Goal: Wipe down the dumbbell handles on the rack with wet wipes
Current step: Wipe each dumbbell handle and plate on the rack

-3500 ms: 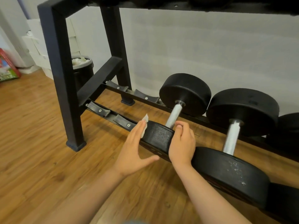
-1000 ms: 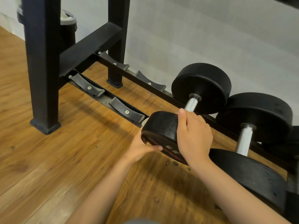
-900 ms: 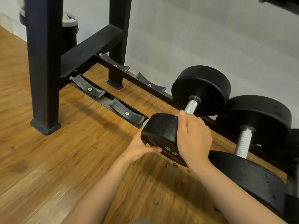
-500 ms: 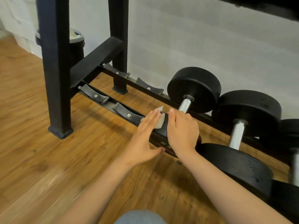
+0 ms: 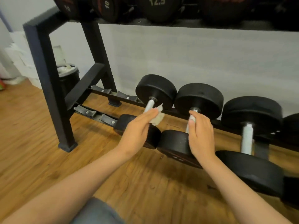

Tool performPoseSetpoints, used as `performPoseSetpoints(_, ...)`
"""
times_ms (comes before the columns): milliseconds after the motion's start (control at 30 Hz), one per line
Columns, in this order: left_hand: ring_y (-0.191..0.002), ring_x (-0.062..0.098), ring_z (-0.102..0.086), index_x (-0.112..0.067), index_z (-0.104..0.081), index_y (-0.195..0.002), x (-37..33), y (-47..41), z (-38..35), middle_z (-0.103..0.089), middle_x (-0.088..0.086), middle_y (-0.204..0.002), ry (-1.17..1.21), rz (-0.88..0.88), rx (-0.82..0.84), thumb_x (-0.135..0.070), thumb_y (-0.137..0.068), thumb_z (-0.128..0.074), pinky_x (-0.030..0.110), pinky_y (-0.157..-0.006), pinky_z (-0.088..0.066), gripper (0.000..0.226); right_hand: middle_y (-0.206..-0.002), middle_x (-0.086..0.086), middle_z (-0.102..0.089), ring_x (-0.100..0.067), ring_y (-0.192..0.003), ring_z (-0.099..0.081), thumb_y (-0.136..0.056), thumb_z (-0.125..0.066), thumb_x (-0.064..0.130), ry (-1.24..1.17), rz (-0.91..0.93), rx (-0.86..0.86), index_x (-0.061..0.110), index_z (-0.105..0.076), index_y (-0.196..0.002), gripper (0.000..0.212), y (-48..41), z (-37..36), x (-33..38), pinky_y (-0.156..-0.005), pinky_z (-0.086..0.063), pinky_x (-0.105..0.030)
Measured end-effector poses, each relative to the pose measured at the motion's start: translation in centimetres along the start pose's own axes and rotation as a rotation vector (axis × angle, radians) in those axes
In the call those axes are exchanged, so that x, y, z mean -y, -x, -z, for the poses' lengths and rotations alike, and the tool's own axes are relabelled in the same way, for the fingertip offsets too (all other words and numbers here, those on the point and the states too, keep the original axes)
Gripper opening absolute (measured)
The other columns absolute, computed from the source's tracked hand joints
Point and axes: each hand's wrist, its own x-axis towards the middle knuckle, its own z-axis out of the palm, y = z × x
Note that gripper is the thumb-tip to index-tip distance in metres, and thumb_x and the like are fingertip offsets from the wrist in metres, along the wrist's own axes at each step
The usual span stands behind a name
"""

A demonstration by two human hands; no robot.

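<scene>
Several black dumbbells lie on the low rack rail (image 5: 103,116). My left hand (image 5: 137,131) holds a crumpled white wet wipe (image 5: 157,118) at its fingertips, against the steel handle (image 5: 149,105) of the leftmost dumbbell (image 5: 156,91). This hand hides most of that dumbbell's near head. My right hand (image 5: 201,136) reaches over the near head (image 5: 174,146) of the second dumbbell. Its straight fingers lie along that handle (image 5: 193,110). A third dumbbell's handle (image 5: 246,138) stands free at the right.
The black rack post (image 5: 48,81) stands at the left on the wooden floor (image 5: 32,151). More dumbbells sit on the upper shelf (image 5: 155,7). A bin (image 5: 68,75) with white waste is behind the post. The two cradles at the left end of the rail hold nothing.
My right hand let go of the first dumbbell's near head and moved right to the second dumbbell. My left hand carried the wipe from that head up to the handle.
</scene>
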Motion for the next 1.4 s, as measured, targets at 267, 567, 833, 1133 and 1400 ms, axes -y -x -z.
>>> performPoseSetpoints(267,-0.152,0.013,0.002,-0.012,-0.014,-0.156,-2.6,6.0,-11.1,-0.002,0.001,-0.165,-0.419,-0.199,0.319,-0.019,-0.101,-0.042,0.042,-0.123,-0.012,0.062,-0.127,0.000,-0.059,-0.012,-0.123,-0.048,-0.103,-0.035,0.029,-0.123,-0.102,0.062,0.016,-0.056,-0.129,0.036,2.1,3.8,-5.4,-0.101,-0.037,-0.026)
performPoseSetpoints(567,-0.151,0.017,0.011,-0.012,0.006,-0.156,-3.8,6.3,-11.9,0.011,0.007,-0.165,-0.502,-0.032,0.292,-0.068,-0.094,-0.037,0.038,-0.124,-0.004,0.094,-0.121,0.003,-0.064,-0.010,-0.113,-0.056,-0.099,-0.025,0.045,-0.155,-0.106,0.081,0.018,-0.061,-0.124,0.051,2.9,-0.1,-5.2,-0.097,-0.048,-0.037)
performPoseSetpoints(833,-0.150,0.007,0.014,-0.019,0.009,-0.156,-2.3,4.5,-10.9,0.016,-0.006,-0.164,-0.293,0.109,0.275,-0.065,-0.077,-0.067,0.034,-0.123,-0.002,0.119,-0.114,0.007,-0.066,-0.009,-0.107,-0.058,-0.102,-0.032,0.040,-0.163,-0.154,0.042,0.022,-0.063,-0.119,0.040,3.1,-0.5,-5.3,-0.091,-0.048,-0.031)
performPoseSetpoints(1133,-0.147,0.002,-0.017,-0.029,-0.008,-0.155,1.1,3.3,-9.8,-0.020,-0.009,-0.161,-0.025,0.300,0.244,-0.037,-0.064,-0.090,0.038,-0.122,-0.021,0.123,-0.108,0.008,-0.067,-0.006,-0.100,-0.057,-0.100,-0.026,0.047,-0.170,-0.131,0.026,0.022,-0.065,-0.117,0.049,3.3,-0.6,-5.6,-0.082,-0.043,-0.023)
performPoseSetpoints(1400,-0.150,0.003,-0.003,-0.024,0.005,-0.157,-0.1,5.5,-10.4,-0.001,-0.011,-0.164,-0.120,0.229,0.208,-0.043,-0.060,-0.091,0.030,-0.123,-0.012,0.137,-0.103,0.010,-0.066,-0.004,-0.094,-0.056,-0.097,-0.020,0.050,-0.224,-0.147,-0.002,0.022,-0.066,-0.114,0.057,3.3,-0.6,-5.6,-0.083,-0.046,-0.026)
